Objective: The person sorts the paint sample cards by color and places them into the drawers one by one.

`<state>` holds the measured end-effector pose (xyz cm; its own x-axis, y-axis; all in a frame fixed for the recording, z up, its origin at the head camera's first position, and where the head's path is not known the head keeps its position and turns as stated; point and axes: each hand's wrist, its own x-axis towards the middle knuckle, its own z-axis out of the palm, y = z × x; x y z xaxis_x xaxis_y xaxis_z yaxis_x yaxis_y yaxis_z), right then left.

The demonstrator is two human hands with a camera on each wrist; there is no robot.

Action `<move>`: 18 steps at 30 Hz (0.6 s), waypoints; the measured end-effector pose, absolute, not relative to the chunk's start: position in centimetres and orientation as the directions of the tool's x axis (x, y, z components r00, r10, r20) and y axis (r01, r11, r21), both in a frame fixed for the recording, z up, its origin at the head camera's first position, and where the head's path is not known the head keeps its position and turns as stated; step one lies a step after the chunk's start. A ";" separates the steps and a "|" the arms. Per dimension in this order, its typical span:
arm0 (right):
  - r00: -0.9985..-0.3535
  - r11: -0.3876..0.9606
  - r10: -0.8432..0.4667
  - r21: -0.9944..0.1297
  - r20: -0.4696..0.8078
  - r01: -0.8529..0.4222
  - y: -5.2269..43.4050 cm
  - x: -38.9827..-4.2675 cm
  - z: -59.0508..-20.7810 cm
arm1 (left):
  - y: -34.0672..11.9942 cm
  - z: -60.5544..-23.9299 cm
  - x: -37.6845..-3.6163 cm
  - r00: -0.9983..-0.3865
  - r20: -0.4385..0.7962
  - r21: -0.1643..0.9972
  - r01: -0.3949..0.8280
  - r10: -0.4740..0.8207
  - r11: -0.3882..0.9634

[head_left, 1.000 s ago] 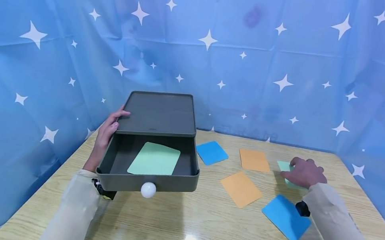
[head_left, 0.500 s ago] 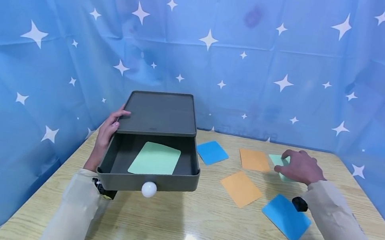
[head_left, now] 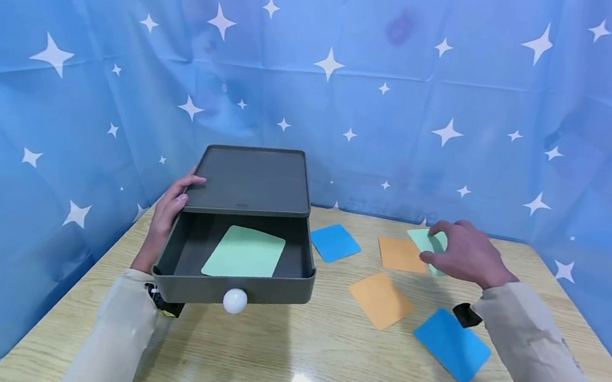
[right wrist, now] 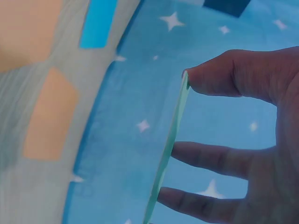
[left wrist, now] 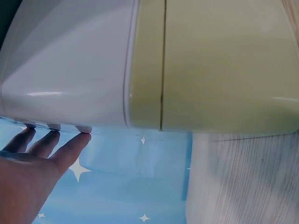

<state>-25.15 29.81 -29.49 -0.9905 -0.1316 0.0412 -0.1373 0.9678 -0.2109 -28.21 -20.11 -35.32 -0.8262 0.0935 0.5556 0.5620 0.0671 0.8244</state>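
A dark grey drawer box (head_left: 253, 178) stands on the table with its drawer (head_left: 248, 289) pulled out towards me. Inside the drawer lies a light green paper square (head_left: 245, 254), and a round white knob (head_left: 235, 301) sits on its front. My left hand (head_left: 166, 215) rests against the box's left side, one finger over the top edge; in the left wrist view its straight fingers (left wrist: 70, 151) touch the casing. Off to the right, my right hand (head_left: 464, 254) holds another light green paper square (head_left: 420, 238) between thumb and fingers, raised off the table. The right wrist view shows this paper (right wrist: 170, 140) edge-on.
On the wooden table (head_left: 239, 361), a blue paper square (head_left: 335, 243) lies right of the box. Two orange paper squares (head_left: 401, 254) lie beyond it, one nearer me, and another blue square (head_left: 452, 346) is under my right forearm. A starry blue curtain (head_left: 296, 88) hangs behind.
My right hand has lifted the light green paper square from the table and carried it to the left, over the far orange square's edge. The left hand and box have stayed still.
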 end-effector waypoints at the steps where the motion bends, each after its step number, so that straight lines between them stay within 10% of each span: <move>1: -0.990 0.967 -0.135 -0.212 0.043 -0.141 29.4 -25.0 -29.2 | -20.2 -35.3 -28.2 -0.827 0.555 0.825 0.561 0.093 0.069; 18: -0.954 0.937 -0.252 -0.206 0.164 -0.283 25.8 -22.8 -26.5 | -20.1 -35.2 -28.0 -0.825 0.558 0.820 0.565 0.091 0.097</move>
<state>-22.83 25.76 -26.45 -0.9538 -0.2521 0.1635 -0.2829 0.9368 -0.2058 -28.01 -20.07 -35.18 -0.8250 0.0907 0.5578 0.5647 0.0967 0.8196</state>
